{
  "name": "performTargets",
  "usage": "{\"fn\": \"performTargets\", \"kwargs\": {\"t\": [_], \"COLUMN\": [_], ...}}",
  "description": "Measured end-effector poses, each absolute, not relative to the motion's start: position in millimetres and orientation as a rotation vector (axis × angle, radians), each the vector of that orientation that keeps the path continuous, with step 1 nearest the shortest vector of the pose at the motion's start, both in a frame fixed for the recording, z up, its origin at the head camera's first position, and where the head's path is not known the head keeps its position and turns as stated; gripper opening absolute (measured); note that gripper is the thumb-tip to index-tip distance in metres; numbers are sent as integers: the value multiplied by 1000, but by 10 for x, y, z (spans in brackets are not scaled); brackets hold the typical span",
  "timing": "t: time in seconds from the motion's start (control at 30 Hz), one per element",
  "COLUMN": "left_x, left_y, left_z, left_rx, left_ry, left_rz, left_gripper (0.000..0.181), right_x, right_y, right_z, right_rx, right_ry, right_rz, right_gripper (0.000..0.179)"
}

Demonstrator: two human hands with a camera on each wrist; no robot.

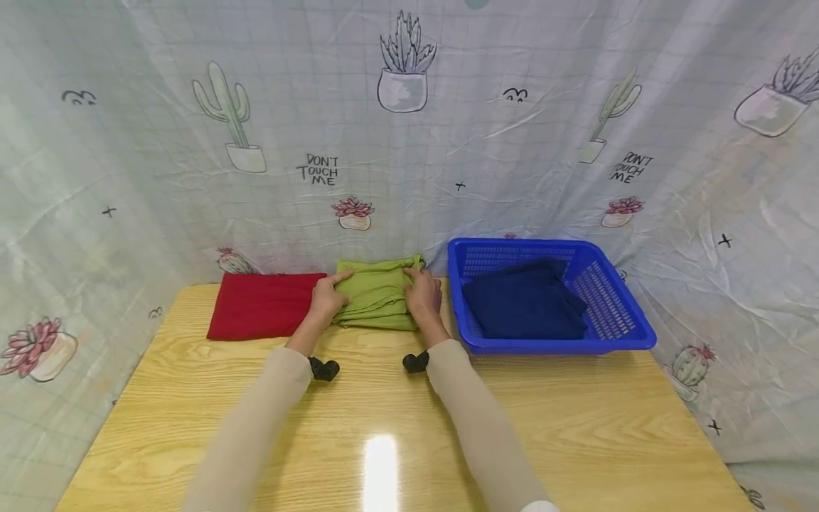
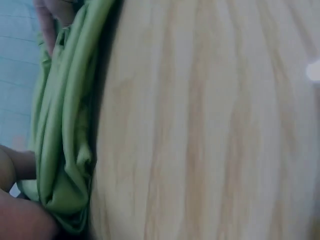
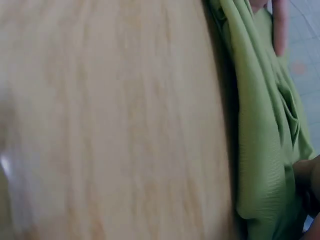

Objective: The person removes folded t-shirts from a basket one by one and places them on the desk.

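A folded green cloth (image 1: 377, 295) lies on the table between my two hands, its layers wrinkled along the near side. At its left edge, my left hand (image 1: 325, 299) holds it, the thumb and index finger spread over the top. My right hand (image 1: 424, 295) grips the opposite edge, with its other fingers around the side. In the left wrist view the cloth (image 2: 65, 130) shows stacked, bulging folds. The right wrist view shows a smooth rounded fold of the cloth (image 3: 260, 140), with the thumb (image 3: 304, 172) against it.
A folded red cloth (image 1: 269, 306) lies flat just left of the green one. To the right stands a blue plastic basket (image 1: 614, 299) with a folded dark navy cloth (image 1: 525, 302) inside. A printed curtain (image 1: 409, 185) hangs behind the wooden table (image 1: 358, 405).
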State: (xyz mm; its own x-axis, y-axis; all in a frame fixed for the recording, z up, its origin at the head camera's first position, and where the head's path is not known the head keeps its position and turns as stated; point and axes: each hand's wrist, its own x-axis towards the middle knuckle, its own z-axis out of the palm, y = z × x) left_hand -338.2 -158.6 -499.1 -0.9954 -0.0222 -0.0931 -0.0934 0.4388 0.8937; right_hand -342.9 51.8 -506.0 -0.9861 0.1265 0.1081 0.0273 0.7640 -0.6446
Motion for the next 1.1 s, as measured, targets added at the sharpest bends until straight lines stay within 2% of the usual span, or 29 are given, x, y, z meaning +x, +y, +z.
{"fn": "performTargets", "kwargs": {"t": [0.37,0.83,1.1], "left_x": [-3327,-3268,-3266], "left_y": [-1496,-1487,-1482], "left_z": [-4945,-5032,-4940], "left_rx": [-133,-72,30], "left_ry": [2665,2585,2705], "left_rz": [1526,1577,1246], "left_gripper": [74,72,72], "right_x": [-3480,-3440,-3239], "right_y": [601,577,512], "right_z": [-5069,-5099,-4887], "right_rx": [-38,-106,-111], "right_ry": [-2861,-3009,-3151], "right_rz": [1015,987,792], "right_gripper": [42,45,49]}}
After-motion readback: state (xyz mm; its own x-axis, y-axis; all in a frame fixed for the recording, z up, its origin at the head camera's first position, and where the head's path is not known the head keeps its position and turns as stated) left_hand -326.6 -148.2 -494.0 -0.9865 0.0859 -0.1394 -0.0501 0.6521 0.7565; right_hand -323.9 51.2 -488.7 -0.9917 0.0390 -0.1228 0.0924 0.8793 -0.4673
